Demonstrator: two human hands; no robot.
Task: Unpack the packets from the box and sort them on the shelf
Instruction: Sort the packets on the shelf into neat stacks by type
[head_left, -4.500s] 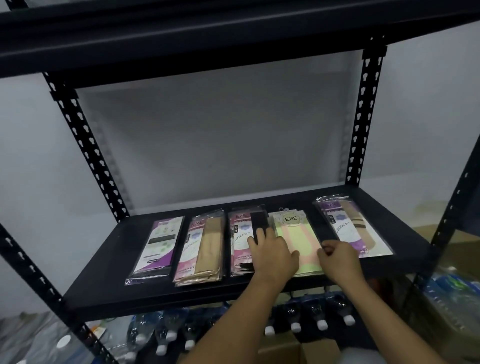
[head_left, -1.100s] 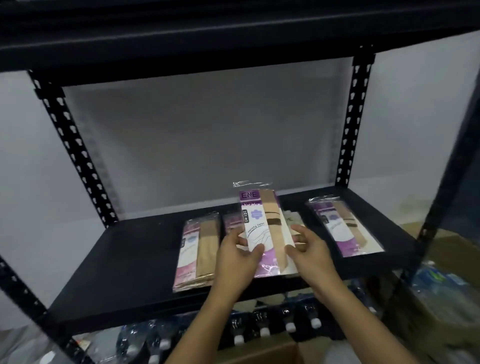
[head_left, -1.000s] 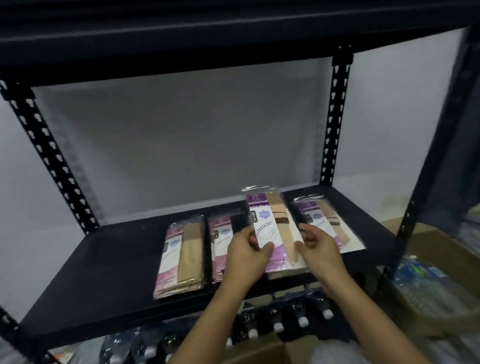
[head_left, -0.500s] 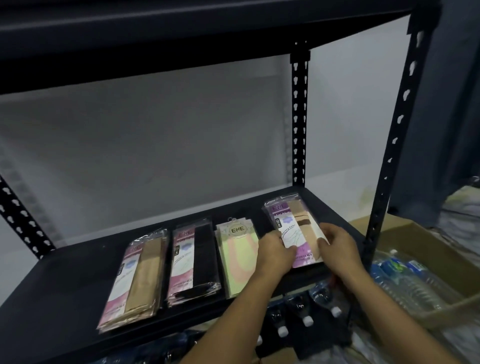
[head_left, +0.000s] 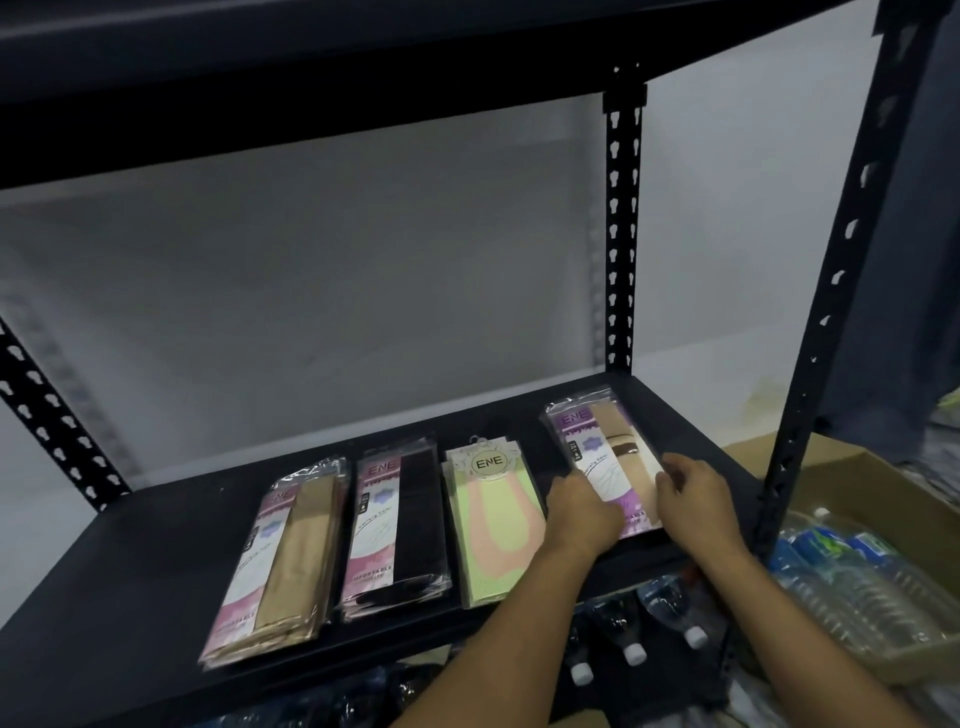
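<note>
Four piles of sock packets lie in a row on the black shelf (head_left: 156, 571). From the left: a pink pile with beige socks (head_left: 283, 564), a pink pile with black socks (head_left: 397, 530), a green and peach pile (head_left: 493, 525), and a purple pile with beige socks (head_left: 602, 457) at the right end. My left hand (head_left: 582, 514) grips the purple pile's left edge. My right hand (head_left: 693, 499) holds its right edge, fingers curled on it. The pile's near end is hidden behind my hands.
A black upper shelf (head_left: 363, 62) hangs close overhead. Perforated uprights (head_left: 621, 234) (head_left: 841, 291) frame the right side. Water bottles (head_left: 636, 639) stand under the shelf. A cardboard box (head_left: 852, 467) with a pack of bottles (head_left: 857, 582) sits at lower right.
The purple packet I held up over the middle piles has moved right and down onto the purple pile at the shelf's right end. My view has turned right.
</note>
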